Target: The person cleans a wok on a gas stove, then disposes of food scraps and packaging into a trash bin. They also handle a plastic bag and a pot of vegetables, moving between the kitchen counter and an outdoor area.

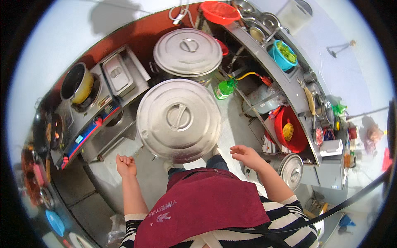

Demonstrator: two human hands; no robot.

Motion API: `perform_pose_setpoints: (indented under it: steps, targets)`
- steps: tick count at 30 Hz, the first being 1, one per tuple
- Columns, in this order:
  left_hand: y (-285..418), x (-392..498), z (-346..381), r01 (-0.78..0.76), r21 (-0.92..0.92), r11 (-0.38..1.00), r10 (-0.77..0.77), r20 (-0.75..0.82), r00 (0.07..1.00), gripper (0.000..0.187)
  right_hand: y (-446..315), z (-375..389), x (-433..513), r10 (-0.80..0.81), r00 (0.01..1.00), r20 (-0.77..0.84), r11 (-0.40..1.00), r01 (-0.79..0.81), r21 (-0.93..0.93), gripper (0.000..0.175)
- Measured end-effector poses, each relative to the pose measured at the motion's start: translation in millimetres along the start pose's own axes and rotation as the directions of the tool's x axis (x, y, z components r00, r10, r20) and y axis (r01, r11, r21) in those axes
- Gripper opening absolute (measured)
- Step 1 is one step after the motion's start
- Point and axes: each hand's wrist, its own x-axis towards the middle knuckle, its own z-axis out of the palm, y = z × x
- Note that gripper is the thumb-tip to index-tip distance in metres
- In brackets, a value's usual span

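My left hand (126,165) is raised over the floor to the left of the nearer large pot, its fingers curled in and nothing seen in them. On the other side, my right hand (247,156) hovers with fingers apart, holding nothing. Between and beyond them stands a big pot under a round metal lid (158,108) with a recessed handle. Behind it is a second large pot with a similar lid (169,55). A green plastic bottle (225,89) stands to the right of these pots.
Left, a stove holds a yellow pot (83,88), and a rectangular metal lid (117,74) lies near it. Right, a metal counter (263,55) carries a blue basket of greens (284,55); a red basin (294,131) sits below. A lidded pot (291,172) stands near my right forearm.
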Motion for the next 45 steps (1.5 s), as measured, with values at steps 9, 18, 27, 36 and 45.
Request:
perform_pose_setpoints:
  steps: [9, 18, 27, 36, 45]
  targets:
    - [-214.9, -66.9, 129.0, 0.268, 0.347, 0.899, -0.350, 0.201, 0.915, 0.046, 96.1, -146.1, -7.7, -0.146, 0.980, 0.134, 0.965, 0.111, 0.237, 0.038]
    - [-452.3, -174.8, 249.8, 0.215, 0.767, 0.604, -0.640, 0.307, 0.704, 0.044, 152.1, -340.6, 5.1, 0.033, 0.972, -0.233, 0.912, 0.065, 0.404, 0.037]
    - [-500.7, -96.7, 339.9, 0.295, 0.536, 0.791, -0.488, 0.262, 0.832, 0.025, 123.2, -414.6, 35.4, 0.001, 0.970, -0.244, 0.956, 0.071, 0.284, 0.034]
    - [-569.0, 36.7, 480.7, 0.214, 0.598, 0.773, -0.392, 0.184, 0.902, 0.014, 93.5, -501.1, 115.8, 0.144, 0.852, -0.503, 0.910, 0.086, 0.405, 0.031]
    - [-669.2, 95.9, 716.9, -0.002, 0.843, 0.538, -0.699, 0.447, 0.559, 0.044, -5.4, -529.9, 221.8, 0.128, 0.900, -0.417, 0.899, 0.072, 0.432, 0.036]
